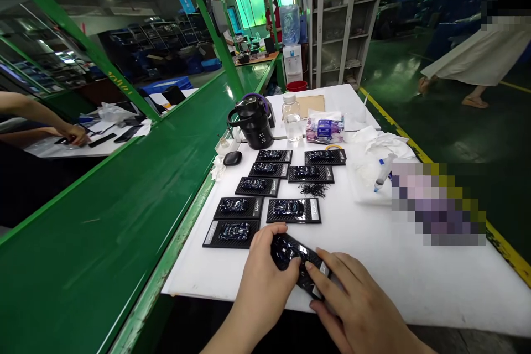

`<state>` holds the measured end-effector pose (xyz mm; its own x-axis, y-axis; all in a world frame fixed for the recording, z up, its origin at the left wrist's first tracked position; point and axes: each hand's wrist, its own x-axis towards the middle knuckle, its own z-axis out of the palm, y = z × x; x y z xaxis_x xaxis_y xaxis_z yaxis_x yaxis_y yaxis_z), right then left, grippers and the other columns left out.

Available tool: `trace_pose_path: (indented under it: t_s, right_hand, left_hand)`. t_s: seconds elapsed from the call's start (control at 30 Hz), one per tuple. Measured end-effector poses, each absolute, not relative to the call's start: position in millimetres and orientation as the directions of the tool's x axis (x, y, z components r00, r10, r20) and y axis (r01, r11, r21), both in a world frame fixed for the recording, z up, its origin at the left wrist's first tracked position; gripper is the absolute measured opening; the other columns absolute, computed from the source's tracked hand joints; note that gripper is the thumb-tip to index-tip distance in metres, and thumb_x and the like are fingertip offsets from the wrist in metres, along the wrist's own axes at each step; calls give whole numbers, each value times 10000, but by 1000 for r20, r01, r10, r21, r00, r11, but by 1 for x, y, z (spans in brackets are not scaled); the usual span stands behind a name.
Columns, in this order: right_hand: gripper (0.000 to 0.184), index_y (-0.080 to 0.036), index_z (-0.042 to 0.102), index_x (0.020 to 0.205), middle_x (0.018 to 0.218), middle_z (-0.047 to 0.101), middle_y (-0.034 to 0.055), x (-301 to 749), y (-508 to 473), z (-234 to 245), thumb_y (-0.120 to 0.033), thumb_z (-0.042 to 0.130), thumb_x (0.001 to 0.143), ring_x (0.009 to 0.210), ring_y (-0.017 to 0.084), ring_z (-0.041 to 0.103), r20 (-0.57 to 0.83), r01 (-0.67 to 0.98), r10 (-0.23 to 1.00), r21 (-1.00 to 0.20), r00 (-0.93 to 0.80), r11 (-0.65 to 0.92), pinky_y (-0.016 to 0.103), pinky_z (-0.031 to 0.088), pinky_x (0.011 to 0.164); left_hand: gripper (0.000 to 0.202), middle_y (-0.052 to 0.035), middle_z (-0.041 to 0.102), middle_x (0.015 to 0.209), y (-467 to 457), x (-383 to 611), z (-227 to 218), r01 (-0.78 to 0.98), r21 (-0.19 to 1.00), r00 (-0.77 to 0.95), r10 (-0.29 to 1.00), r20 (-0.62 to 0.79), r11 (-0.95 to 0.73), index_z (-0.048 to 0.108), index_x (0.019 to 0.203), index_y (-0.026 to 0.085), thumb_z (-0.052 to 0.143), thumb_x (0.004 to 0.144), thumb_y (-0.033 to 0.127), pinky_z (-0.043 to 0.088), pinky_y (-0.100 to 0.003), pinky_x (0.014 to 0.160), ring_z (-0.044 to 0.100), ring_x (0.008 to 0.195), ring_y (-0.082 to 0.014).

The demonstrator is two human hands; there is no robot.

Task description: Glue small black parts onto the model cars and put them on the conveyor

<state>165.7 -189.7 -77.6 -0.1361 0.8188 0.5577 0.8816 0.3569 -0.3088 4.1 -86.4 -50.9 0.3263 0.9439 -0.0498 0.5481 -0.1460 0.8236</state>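
Near the front edge of the white table, a dark model car point(284, 250) sits on a black display base point(309, 286), turned at an angle. My left hand point(267, 276) is closed round its left end, fingers over the far edge and thumb on the car's near side. My right hand point(348, 293) grips the right end of the base, with a fingertip close to my left thumb. Both hands cover parts of the car and base. Just beyond lies another model car on its base point(293, 211). Several more such cars point(234, 231) stand in rows to the left and behind.
A pile of small black pieces point(314, 189) lies behind the cars. Farther back are a black flask point(254, 124), a clear bottle point(292, 119) and a tissue pack point(326, 128). A syringe point(384, 173) rests on crumpled white wrapping at right. A person walks at far right; another person's arm shows at left.
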Motion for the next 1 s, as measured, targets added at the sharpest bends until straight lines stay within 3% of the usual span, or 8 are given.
trace_pose_path:
  t_s: [0.17,0.37,0.5,0.67,0.87,1.0]
  right_hand:
    - [383,-149,661,1268,1210,657,182,165,-189,-79,-178,524,911,1036,300,613,541,881,828,-311,-144,356,451,595,829]
    - [397,-138,653,1265,1208,649,212,164,-189,-79,-164,540,886,996,315,622,513,899,838,-256,-187,357,474,594,792]
    - [411,-132,647,1259,1199,645,230,163,-188,-79,-150,554,858,960,323,629,478,912,849,-204,-225,357,478,591,757]
    - [422,-138,637,1263,1208,639,226,163,-187,-81,-154,565,848,968,322,626,473,918,850,-180,-234,353,471,584,768]
    - [430,-148,621,1284,1225,631,218,160,-189,-82,-174,577,857,1005,328,611,471,921,856,-198,-211,336,480,569,814]
    - [454,-159,604,1310,1228,627,205,160,-190,-83,-170,585,857,999,320,605,456,924,866,-204,-203,325,478,562,823]
  left_hand:
    - [480,-84,580,1224,-81,6,-46,597,789,318,946,-66,-146,550,1188,234,646,725,153,445,-507,1070,564,1182,-278]
    - [487,-85,607,1146,-72,6,-41,618,726,408,913,32,-302,602,1130,225,701,666,115,517,-458,997,607,1104,-270]
    - [514,-81,602,1181,-69,5,-37,636,682,457,888,43,-360,588,1145,226,710,659,116,486,-476,1048,576,1173,-281]
    - [527,-69,604,1212,-64,3,-36,590,710,524,851,25,-385,581,1169,242,698,671,115,461,-476,1079,563,1202,-277]
    - [443,-88,583,1271,-68,-1,-43,547,810,442,894,-66,-211,559,1210,239,637,778,178,450,-477,1079,568,1203,-264]
    - [443,-66,557,1280,-73,3,-46,560,791,417,909,-14,-245,577,1165,254,641,744,132,376,-503,1140,515,1260,-263]
